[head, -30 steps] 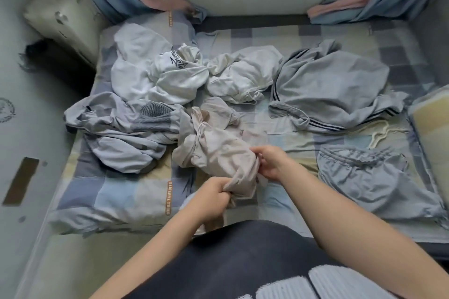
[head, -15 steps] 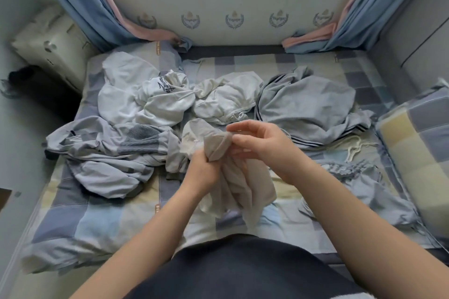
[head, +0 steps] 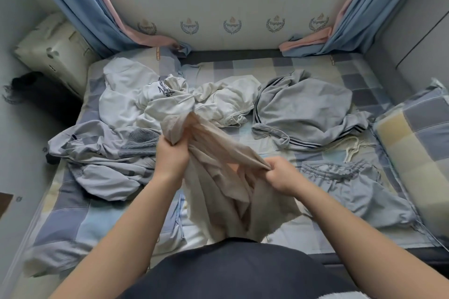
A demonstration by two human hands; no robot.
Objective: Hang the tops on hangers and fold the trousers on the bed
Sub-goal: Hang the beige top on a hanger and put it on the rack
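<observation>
The person is sorting out a thin beige crumpled garment point(head: 218, 192), held up off the bed with a blue, grey and cream checked sheet point(head: 80, 221), just in front of the torso. The left hand point(head: 171, 159) has its fingers curled tight round a bunched end of the cloth. The right hand point(head: 279, 176) pinches a fold of it in a closed fist, lower and nearer the body. Between the two sets of fingers the fabric is drawn into a taut ridge, and below the fingers the rest hangs in loose folds toward the person.

The step looks like finding the garment's shape before hanging or folding it. To do it well, the fingers should work along an edge to a seam, a waistband or a collar, then move apart so the cloth falls open. Shaking it from a bunched grip would likely leave it twisted. Whether it is a top or trousers cannot be told from here.

Its long axis, as held, runs from the left fingers, up and away, down to the right fingers, then drops toward the person. Which end is the top is hidden inside the left fist. A white plastic hanger point(head: 352, 150) lies on the sheet beyond and to the right of the right fingers, probably within reach if this proves a top
</observation>
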